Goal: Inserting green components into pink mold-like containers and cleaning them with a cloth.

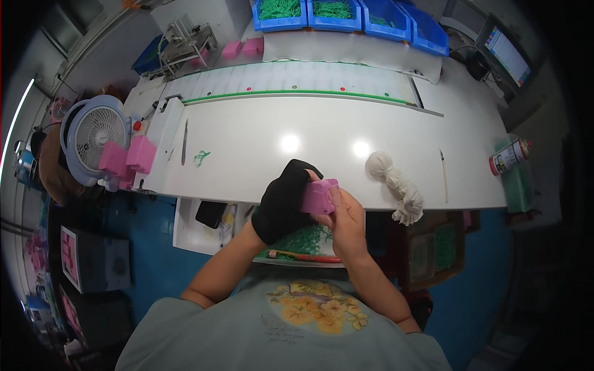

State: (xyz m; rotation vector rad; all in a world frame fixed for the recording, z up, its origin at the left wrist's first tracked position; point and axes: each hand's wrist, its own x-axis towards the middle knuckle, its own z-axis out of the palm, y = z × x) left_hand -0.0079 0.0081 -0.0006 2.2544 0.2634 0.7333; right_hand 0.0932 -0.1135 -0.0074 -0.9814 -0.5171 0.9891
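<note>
The black-gloved left hand (279,207) and the bare right hand (348,216) both gripped a small pink piece (318,198), which was held between them over the near edge of the white table (247,148). A bunched pale cloth (395,184) lay to the right, with a thin stick (444,176) farther right. On the left lay a small green piece (199,159) and a slender tool (184,143). Green strands (303,240) filled a drawer on the near side.
</note>
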